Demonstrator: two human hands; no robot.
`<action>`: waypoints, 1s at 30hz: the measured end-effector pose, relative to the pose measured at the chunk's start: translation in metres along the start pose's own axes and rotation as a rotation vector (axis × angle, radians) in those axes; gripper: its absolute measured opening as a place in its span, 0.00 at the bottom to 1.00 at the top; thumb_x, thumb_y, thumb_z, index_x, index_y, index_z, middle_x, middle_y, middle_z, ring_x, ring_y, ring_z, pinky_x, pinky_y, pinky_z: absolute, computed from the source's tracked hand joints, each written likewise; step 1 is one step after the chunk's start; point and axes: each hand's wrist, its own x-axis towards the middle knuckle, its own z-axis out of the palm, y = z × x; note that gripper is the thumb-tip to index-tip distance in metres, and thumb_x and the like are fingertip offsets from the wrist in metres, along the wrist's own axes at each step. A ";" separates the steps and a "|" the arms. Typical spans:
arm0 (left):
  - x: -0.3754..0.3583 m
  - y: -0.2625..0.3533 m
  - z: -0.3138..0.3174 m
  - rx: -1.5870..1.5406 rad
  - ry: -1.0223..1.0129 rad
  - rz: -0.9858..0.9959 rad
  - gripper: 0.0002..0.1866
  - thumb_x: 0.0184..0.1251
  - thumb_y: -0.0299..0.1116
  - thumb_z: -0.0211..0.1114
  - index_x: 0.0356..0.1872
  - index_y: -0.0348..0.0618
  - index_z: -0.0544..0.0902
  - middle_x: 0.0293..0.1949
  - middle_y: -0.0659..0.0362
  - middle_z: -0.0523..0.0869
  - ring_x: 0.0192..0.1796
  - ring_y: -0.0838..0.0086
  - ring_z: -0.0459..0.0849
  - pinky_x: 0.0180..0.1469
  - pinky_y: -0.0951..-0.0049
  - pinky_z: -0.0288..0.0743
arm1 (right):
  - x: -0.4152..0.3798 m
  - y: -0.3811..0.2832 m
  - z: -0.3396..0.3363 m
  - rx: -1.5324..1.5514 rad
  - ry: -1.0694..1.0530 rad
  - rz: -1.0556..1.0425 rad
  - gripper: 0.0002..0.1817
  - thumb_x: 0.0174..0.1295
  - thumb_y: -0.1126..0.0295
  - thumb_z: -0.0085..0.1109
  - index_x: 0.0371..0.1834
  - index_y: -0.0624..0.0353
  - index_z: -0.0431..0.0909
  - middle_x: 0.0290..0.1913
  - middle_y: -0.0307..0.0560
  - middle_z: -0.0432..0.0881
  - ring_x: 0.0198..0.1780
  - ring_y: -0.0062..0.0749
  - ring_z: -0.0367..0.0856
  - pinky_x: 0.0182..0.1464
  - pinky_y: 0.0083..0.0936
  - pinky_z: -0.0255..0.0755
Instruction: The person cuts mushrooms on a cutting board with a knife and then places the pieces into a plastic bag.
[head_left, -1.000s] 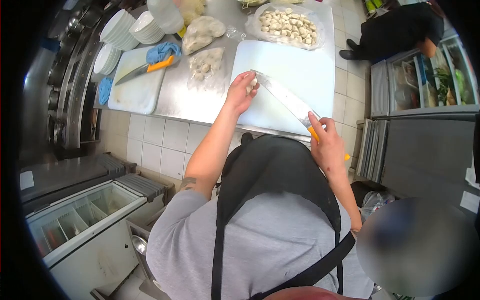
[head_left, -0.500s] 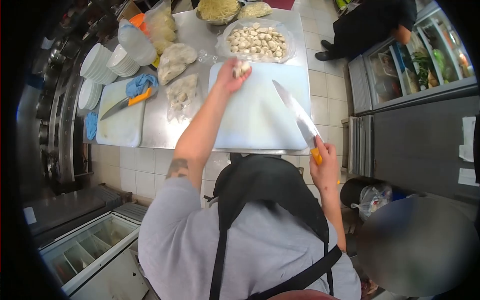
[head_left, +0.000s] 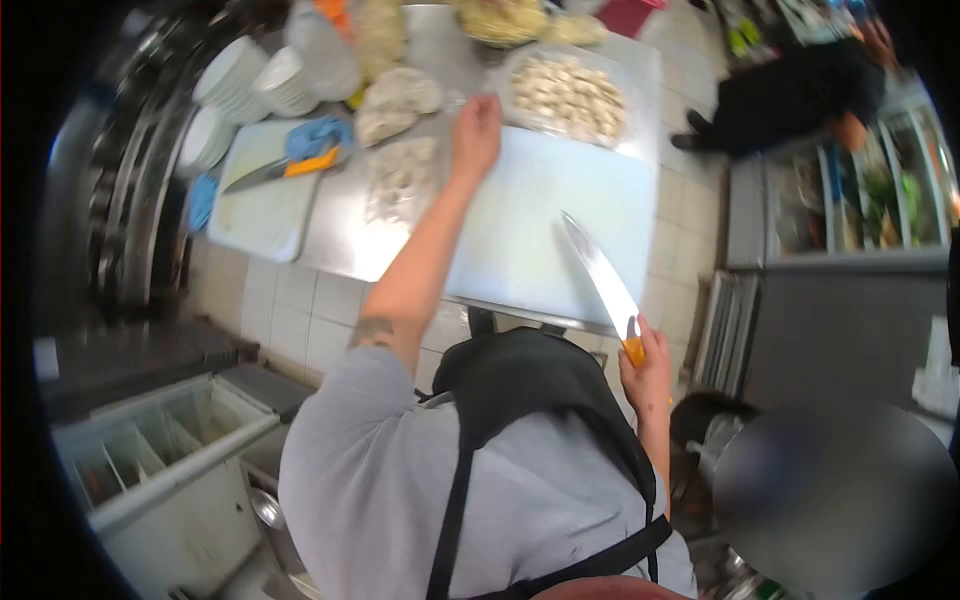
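Note:
My left hand [head_left: 478, 128] is at the back left corner of the large white cutting board [head_left: 540, 220]. Its fingers curl away from view, so what they hold, if anything, is hidden. My right hand [head_left: 648, 368] grips the orange handle of a large knife [head_left: 602, 275], whose blade points forward over the board's right part. Behind the board lies a clear bag or tray of cut whitish pieces [head_left: 568, 95]. A plastic bag with pale pieces [head_left: 400, 180] rests left of my left forearm.
Left on the steel table [head_left: 340, 225] are a smaller board [head_left: 255, 215], another knife [head_left: 265, 176], a blue cloth [head_left: 320, 136] and stacked white bowls [head_left: 235, 75]. A noodle bowl [head_left: 500, 20] stands at the back. A person in black [head_left: 790, 100] stands at the right.
The view has shifted and turned. My left hand, which showed whitish pieces in its fingers, has turned so they no longer show. My right hand still holds the knife.

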 end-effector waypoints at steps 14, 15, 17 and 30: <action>-0.063 -0.085 -0.150 0.679 -0.042 0.036 0.16 0.63 0.17 0.60 0.52 0.36 0.84 0.56 0.43 0.83 0.62 0.44 0.80 0.65 0.53 0.76 | 0.055 -0.032 0.011 -0.059 -0.196 -0.228 0.35 0.60 0.75 0.71 0.74 0.55 0.76 0.53 0.56 0.80 0.55 0.55 0.83 0.59 0.40 0.78; -0.060 -0.086 -0.149 0.741 -0.041 0.021 0.16 0.64 0.19 0.61 0.52 0.36 0.85 0.56 0.43 0.83 0.62 0.44 0.80 0.65 0.53 0.76 | 0.055 -0.036 0.011 -0.057 -0.208 -0.221 0.34 0.61 0.74 0.71 0.74 0.53 0.76 0.55 0.55 0.80 0.55 0.54 0.83 0.59 0.40 0.79; -0.061 -0.091 -0.150 0.947 -0.097 -0.009 0.17 0.66 0.22 0.62 0.56 0.38 0.84 0.57 0.42 0.83 0.62 0.44 0.81 0.66 0.53 0.76 | 0.054 -0.036 0.013 -0.030 -0.214 -0.213 0.34 0.61 0.74 0.71 0.74 0.52 0.76 0.55 0.54 0.80 0.56 0.54 0.84 0.59 0.40 0.79; -0.014 -0.125 -0.144 0.677 -0.146 0.155 0.07 0.57 0.24 0.61 0.33 0.35 0.86 0.36 0.36 0.86 0.45 0.37 0.84 0.49 0.43 0.76 | 0.019 -0.003 0.014 0.033 -0.183 -0.113 0.33 0.60 0.73 0.70 0.72 0.48 0.78 0.55 0.53 0.80 0.56 0.53 0.84 0.58 0.40 0.80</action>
